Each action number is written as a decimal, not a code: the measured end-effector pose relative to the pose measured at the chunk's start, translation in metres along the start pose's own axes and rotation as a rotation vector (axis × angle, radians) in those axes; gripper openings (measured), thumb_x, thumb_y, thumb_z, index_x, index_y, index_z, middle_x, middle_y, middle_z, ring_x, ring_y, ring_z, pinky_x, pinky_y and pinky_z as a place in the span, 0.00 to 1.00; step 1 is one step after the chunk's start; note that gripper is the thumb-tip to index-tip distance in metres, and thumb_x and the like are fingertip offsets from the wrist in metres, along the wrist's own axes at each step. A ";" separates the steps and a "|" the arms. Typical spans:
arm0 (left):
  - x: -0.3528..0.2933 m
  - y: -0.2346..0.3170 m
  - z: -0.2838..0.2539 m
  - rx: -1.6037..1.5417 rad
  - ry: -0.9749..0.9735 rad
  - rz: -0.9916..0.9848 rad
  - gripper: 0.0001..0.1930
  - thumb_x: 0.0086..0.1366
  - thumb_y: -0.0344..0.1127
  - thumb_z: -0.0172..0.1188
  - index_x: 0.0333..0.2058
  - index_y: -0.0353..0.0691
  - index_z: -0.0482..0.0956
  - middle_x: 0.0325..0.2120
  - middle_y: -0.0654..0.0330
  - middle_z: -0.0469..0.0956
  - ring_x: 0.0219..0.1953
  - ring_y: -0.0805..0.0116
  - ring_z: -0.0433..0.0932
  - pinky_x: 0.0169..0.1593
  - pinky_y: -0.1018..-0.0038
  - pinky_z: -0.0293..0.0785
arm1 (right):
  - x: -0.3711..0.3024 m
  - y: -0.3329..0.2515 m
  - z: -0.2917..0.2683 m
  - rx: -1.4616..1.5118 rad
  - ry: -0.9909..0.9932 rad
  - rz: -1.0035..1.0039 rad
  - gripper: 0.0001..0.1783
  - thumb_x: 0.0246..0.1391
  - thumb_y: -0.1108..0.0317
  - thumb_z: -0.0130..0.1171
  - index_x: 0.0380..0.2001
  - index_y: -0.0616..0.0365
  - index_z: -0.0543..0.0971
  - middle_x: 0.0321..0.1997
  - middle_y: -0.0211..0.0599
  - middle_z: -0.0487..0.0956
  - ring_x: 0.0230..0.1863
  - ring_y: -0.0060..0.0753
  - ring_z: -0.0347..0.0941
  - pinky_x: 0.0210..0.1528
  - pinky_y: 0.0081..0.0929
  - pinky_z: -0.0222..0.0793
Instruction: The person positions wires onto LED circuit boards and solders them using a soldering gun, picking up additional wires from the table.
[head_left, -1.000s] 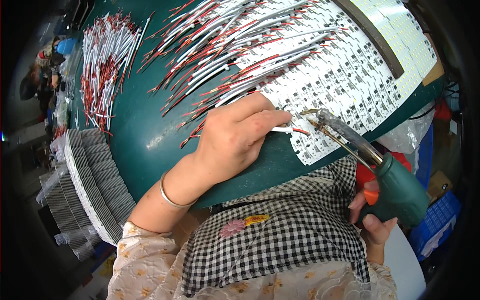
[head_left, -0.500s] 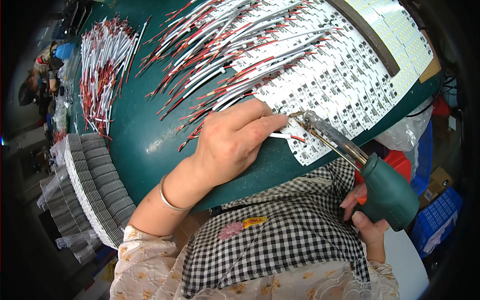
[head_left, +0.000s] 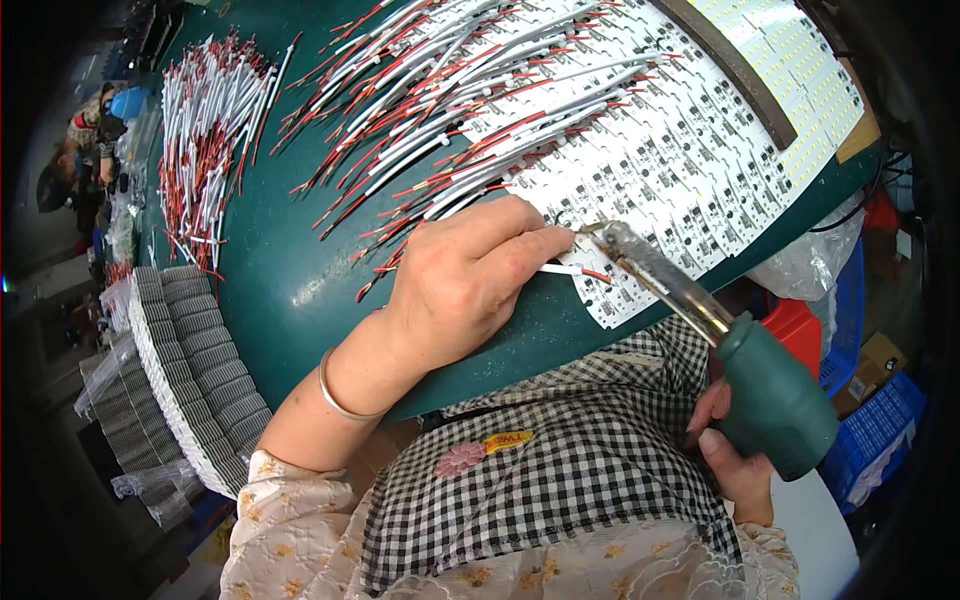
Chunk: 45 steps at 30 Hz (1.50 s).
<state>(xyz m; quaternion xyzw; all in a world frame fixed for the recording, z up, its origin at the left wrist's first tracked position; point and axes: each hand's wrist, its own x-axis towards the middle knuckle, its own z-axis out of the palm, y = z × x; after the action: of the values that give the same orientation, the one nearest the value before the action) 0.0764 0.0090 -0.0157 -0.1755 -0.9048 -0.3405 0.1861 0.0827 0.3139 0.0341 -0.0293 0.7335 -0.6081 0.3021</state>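
My left hand (head_left: 462, 285) lies over the near edge of the white circuit board panel (head_left: 690, 175), thumb and fingers pinched together. From under its fingers a white-sheathed wire (head_left: 560, 269) sticks out, its red end pointing right over the board. My right hand (head_left: 738, 462) is wrapped round the green handle of a soldering iron (head_left: 778, 400), which partly hides the fingers. The iron's darkened tip meets the board just beside my left fingertips. Rows of white wires with red ends (head_left: 480, 90) lie across the board's left part.
A pile of loose wires (head_left: 215, 140) lies on the green table (head_left: 310, 270) at the far left. Stacked grey strips (head_left: 190, 350) stand by the table's left edge. A dark bar (head_left: 735, 75) lies across the panels. Blue crates (head_left: 870, 440) stand to the right, below the tabletop.
The soldering iron has turned in my right hand, and its handle sits slightly lower. A thin rod beside its barrel no longer shows. My left hand stays almost in place.
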 end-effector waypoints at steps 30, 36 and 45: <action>0.018 0.016 -0.007 0.244 0.043 -0.166 0.16 0.45 0.23 0.70 0.36 0.39 0.83 0.21 0.61 0.77 0.23 0.68 0.76 0.26 0.75 0.71 | 0.019 0.000 -0.007 0.264 0.205 -0.189 0.39 0.41 0.58 0.67 0.50 0.75 0.64 0.24 0.44 0.76 0.15 0.26 0.69 0.15 0.17 0.65; 0.020 0.014 -0.004 0.152 0.153 -0.198 0.15 0.44 0.22 0.69 0.34 0.41 0.84 0.21 0.62 0.77 0.23 0.69 0.76 0.26 0.76 0.71 | 0.020 -0.001 -0.002 0.262 0.245 -0.194 0.38 0.41 0.58 0.67 0.50 0.75 0.65 0.26 0.46 0.76 0.15 0.25 0.69 0.15 0.17 0.65; 0.013 0.011 -0.006 0.237 -0.005 -0.139 0.19 0.43 0.19 0.60 0.35 0.44 0.83 0.18 0.63 0.70 0.18 0.67 0.71 0.20 0.72 0.66 | 0.023 -0.001 0.001 0.269 0.190 -0.200 0.38 0.43 0.60 0.66 0.51 0.77 0.64 0.27 0.47 0.76 0.17 0.26 0.70 0.17 0.18 0.66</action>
<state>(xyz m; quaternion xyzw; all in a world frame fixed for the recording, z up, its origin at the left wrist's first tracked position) 0.0712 0.0151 0.0010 -0.0899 -0.9491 -0.2430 0.1793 0.0644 0.3037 0.0253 -0.0036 0.6643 -0.7276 0.1708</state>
